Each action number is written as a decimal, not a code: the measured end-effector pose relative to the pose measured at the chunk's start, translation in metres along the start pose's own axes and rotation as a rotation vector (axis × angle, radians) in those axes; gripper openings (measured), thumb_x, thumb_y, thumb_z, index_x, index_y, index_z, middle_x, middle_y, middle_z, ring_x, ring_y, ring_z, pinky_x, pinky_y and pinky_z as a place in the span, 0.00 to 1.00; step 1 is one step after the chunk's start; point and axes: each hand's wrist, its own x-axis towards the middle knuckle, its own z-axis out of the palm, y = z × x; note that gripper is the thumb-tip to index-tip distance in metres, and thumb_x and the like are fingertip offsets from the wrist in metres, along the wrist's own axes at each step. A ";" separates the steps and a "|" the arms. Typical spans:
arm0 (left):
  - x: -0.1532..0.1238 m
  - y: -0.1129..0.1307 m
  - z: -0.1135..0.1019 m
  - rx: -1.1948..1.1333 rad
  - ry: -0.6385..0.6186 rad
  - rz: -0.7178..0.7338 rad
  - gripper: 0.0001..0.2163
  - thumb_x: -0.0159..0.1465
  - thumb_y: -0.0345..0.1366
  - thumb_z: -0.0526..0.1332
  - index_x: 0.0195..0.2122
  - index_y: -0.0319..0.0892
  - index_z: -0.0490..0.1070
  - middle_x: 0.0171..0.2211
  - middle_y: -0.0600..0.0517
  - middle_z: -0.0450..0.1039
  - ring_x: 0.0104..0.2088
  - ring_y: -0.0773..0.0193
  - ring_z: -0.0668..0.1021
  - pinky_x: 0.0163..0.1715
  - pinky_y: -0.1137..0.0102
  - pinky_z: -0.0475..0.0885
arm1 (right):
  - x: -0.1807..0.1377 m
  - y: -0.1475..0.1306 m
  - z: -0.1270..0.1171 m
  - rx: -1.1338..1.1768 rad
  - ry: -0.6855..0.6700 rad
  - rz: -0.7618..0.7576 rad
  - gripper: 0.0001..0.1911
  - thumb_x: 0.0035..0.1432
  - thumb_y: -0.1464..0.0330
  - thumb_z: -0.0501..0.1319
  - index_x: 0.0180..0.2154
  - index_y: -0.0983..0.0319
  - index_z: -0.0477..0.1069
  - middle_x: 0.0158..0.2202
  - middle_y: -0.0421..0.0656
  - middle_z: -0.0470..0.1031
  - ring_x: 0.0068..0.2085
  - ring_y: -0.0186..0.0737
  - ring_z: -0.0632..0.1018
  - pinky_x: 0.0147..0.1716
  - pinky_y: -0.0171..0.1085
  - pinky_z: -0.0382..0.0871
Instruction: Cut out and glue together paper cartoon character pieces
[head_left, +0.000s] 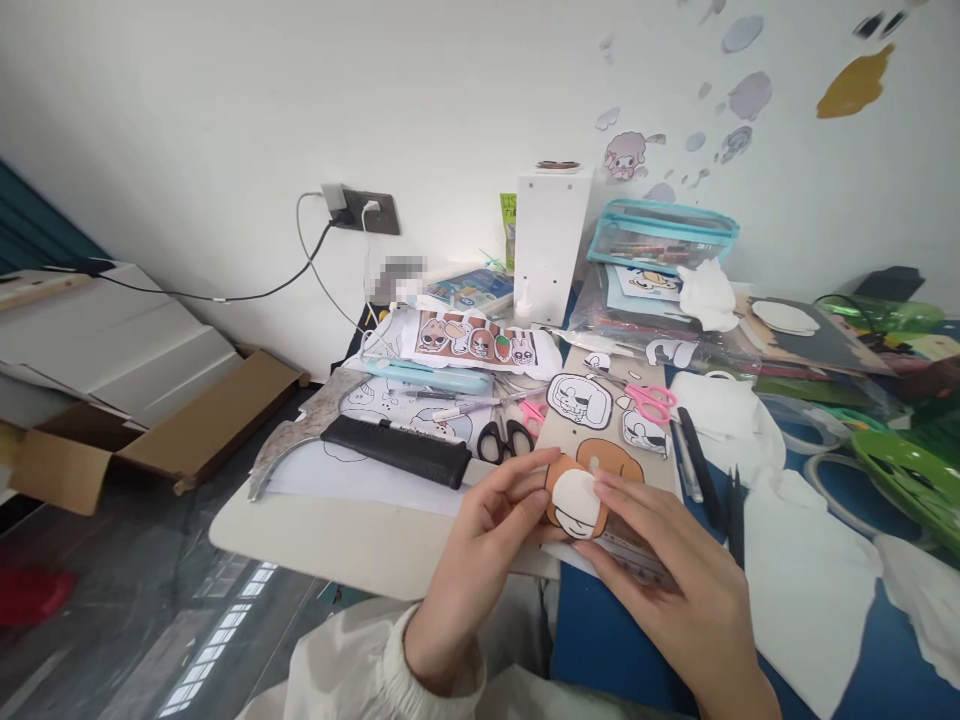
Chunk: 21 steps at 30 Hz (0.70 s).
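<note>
A small orange-brown and white paper cutout (pixel 577 500) with black outlines sits between my two hands, low over the table's front edge. My left hand (pixel 499 520) pinches its left side with thumb and fingers. On the opposite side, my right hand (pixel 675 560) has its fingertips on the upper right edge and its thumb underneath. Just behind lies another brown cutout (pixel 619 458), partly covered by my fingers. Black-handled scissors (pixel 506 440) rest beyond my left hand. Pink-handled scissors (pixel 651 402) lie farther back, near a black-and-white drawn cutout (pixel 579 400).
A black-gripped tool with a curved metal frame (pixel 397 450) lies on the left of the table. Tweezers (pixel 735 520), white paper pieces (pixel 810 580) and tape rolls (pixel 862 495) are at right. A tall white box (pixel 551 245) and a clear blue-edged pouch (pixel 664 240) stand behind.
</note>
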 end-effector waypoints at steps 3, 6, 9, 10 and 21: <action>0.000 -0.001 0.000 0.003 0.005 0.008 0.15 0.62 0.36 0.63 0.51 0.44 0.72 0.44 0.45 0.77 0.42 0.59 0.78 0.36 0.71 0.77 | 0.000 0.000 0.000 0.004 -0.012 0.012 0.21 0.56 0.74 0.63 0.52 0.60 0.68 0.48 0.49 0.76 0.47 0.47 0.77 0.43 0.43 0.75; 0.000 -0.001 0.001 0.013 0.020 0.023 0.15 0.62 0.35 0.63 0.50 0.43 0.72 0.44 0.46 0.77 0.40 0.61 0.78 0.35 0.73 0.76 | 0.000 0.000 -0.001 0.012 -0.029 0.013 0.21 0.56 0.75 0.63 0.52 0.61 0.68 0.49 0.49 0.76 0.48 0.47 0.77 0.43 0.43 0.75; 0.000 -0.002 0.001 0.021 0.022 0.035 0.15 0.62 0.35 0.63 0.50 0.43 0.72 0.42 0.46 0.77 0.37 0.63 0.78 0.34 0.73 0.76 | 0.000 0.000 -0.002 0.024 -0.048 0.008 0.22 0.56 0.76 0.62 0.53 0.61 0.68 0.50 0.50 0.75 0.49 0.46 0.76 0.43 0.42 0.75; 0.000 -0.002 0.001 0.023 0.019 0.037 0.15 0.62 0.35 0.62 0.50 0.43 0.72 0.42 0.46 0.77 0.36 0.64 0.78 0.34 0.74 0.76 | 0.000 0.000 -0.002 0.028 -0.049 0.006 0.22 0.56 0.76 0.62 0.53 0.61 0.68 0.50 0.50 0.74 0.49 0.46 0.76 0.43 0.42 0.75; -0.002 -0.002 0.002 0.038 0.030 0.048 0.14 0.62 0.36 0.63 0.50 0.45 0.73 0.41 0.47 0.77 0.36 0.63 0.78 0.35 0.73 0.76 | 0.001 -0.001 -0.002 0.029 -0.054 0.008 0.23 0.56 0.76 0.62 0.54 0.61 0.67 0.51 0.50 0.74 0.49 0.47 0.76 0.43 0.43 0.75</action>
